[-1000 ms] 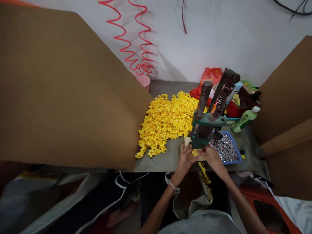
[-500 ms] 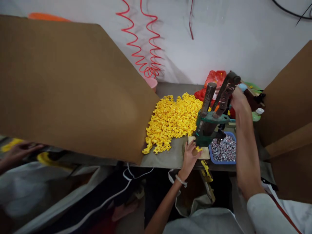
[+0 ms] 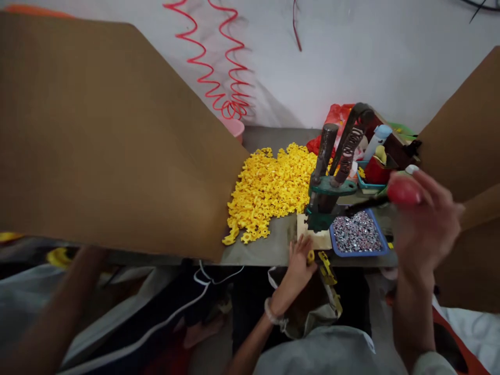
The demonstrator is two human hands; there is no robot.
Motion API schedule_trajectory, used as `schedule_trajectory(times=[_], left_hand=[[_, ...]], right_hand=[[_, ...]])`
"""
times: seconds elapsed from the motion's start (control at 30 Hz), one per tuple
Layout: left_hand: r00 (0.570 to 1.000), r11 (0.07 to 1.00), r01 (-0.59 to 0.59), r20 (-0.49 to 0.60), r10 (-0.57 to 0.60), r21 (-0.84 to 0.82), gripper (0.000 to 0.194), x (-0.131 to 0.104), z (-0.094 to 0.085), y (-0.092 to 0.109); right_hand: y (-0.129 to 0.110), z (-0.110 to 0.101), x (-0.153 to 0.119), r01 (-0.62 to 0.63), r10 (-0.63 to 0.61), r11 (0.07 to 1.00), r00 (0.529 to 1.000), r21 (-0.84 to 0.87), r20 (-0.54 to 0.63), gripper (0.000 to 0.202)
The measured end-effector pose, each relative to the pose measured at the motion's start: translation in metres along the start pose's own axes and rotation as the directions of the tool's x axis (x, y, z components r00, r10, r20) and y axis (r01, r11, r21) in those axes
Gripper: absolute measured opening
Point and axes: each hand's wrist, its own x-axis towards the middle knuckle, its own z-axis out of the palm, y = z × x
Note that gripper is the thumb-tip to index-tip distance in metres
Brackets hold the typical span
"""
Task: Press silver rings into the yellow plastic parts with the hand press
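Note:
My left hand (image 3: 300, 264) is at the table's front edge, below the green hand press (image 3: 323, 208), with a yellow piece (image 3: 310, 257) held at its fingers. The fingertips lie by the pale board (image 3: 314, 232) under the press. My right hand (image 3: 427, 224), blurred, is closed round the red knob (image 3: 405, 189) on the end of the press's dark lever, right of the blue tray. A large heap of yellow pieces (image 3: 273, 182) lies left of the press. Small shiny parts fill the blue tray (image 3: 384, 245).
Cardboard panels stand at left (image 3: 117, 140) and right (image 3: 464, 156). Behind the press are a bottle (image 3: 377, 141), a red container (image 3: 375, 172) and red bags. An open sack (image 3: 312, 317) hangs below the table edge. Another person's arm (image 3: 66, 307) is at lower left.
My right hand has come from behind the press to the knob, and the lever is lowered to the right. My left hand has drawn back toward the table edge with a yellow piece. The view shifted slightly.

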Motion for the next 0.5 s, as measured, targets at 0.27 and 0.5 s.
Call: schedule_trajectory(times=[0.27, 0.5], left_hand=[[0.884, 0.869, 0.344, -0.434, -0.173, 0.355, 0.028, 0.034, -0.078, -0.065], [0.932, 0.904, 0.251, -0.338, -0.129, 0.346, 0.016, 0.028, -0.064, -0.090]], right_hand=[[0.180, -0.032, -0.060, -0.027, 0.437, 0.709, 0.802, -0.705, 0.408, 0.024], [0.189, -0.035, -0.095, 0.259, 0.397, 0.467, 0.793, -0.845, 0.463, 0.024]])
